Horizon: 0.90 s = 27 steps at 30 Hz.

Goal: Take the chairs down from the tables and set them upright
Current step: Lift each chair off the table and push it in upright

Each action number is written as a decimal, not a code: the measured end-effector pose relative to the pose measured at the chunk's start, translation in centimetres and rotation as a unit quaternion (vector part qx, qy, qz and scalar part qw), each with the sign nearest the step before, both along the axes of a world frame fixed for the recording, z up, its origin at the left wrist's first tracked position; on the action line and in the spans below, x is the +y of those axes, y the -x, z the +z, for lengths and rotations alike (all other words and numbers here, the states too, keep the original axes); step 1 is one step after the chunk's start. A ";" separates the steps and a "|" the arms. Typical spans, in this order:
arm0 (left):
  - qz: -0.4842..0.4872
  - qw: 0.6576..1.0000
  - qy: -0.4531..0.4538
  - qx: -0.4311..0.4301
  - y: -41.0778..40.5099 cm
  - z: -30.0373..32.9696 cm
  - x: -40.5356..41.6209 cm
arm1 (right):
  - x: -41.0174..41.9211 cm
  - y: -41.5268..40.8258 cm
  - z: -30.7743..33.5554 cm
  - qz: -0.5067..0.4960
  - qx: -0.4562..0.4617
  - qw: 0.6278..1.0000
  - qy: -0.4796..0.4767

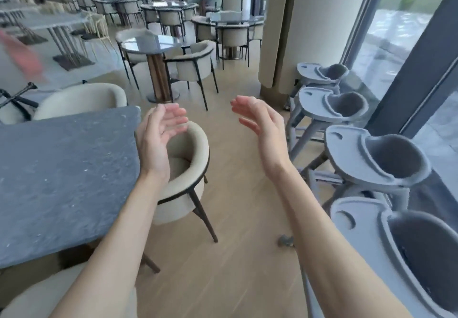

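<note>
From my remote seat, the biggest thing I see is the pale wood floor (238, 255) running down the middle of a dining room, with tall windows (396, 32) along the right and a round white column (292, 20) standing before them. At lower left a dark slate table (62, 181) fills much of the view; its top carries nothing here. Tucked against its right edge stands a cream tub chair (188, 169), upright on the floor on dark legs, its seat facing the table. Beyond the table's far edge I see a second cream chair (81, 99), its rounded back showing above the slab, with dark legs of something tipped over (17, 97) just to its left; whether that is another chair I cannot tell. Along the right side a row of four grey high chairs (371, 159) lines the window. Further back a round glass-topped table (151, 43) has upright cream chairs around it, and more such sets fill the room behind. A blurred red shape (22, 54) crosses the left edge. Both bare forearms reach forward over the floor. The left hand (158, 136) hangs above the near chair's back, palm turned inward, its grip apart with fingers loosely extended and holding nothing. The right hand (260, 121) mirrors it, palm facing left, grip likewise apart and empty.
</note>
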State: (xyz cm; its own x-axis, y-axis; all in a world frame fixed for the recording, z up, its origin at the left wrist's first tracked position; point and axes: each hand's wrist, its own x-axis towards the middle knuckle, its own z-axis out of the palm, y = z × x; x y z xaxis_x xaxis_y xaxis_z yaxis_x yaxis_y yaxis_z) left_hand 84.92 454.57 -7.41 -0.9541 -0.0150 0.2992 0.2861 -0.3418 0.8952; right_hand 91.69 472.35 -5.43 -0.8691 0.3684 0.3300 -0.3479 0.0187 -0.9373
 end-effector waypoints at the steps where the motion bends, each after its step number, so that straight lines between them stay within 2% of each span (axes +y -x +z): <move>1: 0.019 1.000 -0.003 -0.004 1.6 0.4 1.2 | 1.7 2.1 0.3 0.020 -0.002 1.000 0.000; 6: 0.127 0.992 0.006 -0.010 8.6 1.2 5.7 | 7.6 13.3 1.1 0.119 -0.001 0.993 -0.004; 11: 0.220 0.975 -0.006 -0.031 17.1 -1.1 9.2 | 11.7 26.1 -0.9 0.178 0.000 0.984 0.006; 19: 0.309 0.947 -0.073 -0.046 38.9 -3.9 14.3 | 13.4 49.9 -0.8 0.300 -0.025 0.952 -0.050; 27: 0.373 0.925 -0.037 -0.059 57.4 -1.9 16.6 | 16.9 72.0 0.0 0.356 -0.040 0.932 -0.046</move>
State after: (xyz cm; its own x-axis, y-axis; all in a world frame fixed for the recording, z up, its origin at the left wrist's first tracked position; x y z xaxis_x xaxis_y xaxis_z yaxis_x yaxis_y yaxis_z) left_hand 27.50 471.16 -9.31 -0.6955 -0.6993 0.1650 0.3682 -0.1497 0.9176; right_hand 19.68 489.25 -5.39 -0.9053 -0.3388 0.2561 -0.2328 -0.1087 -0.9664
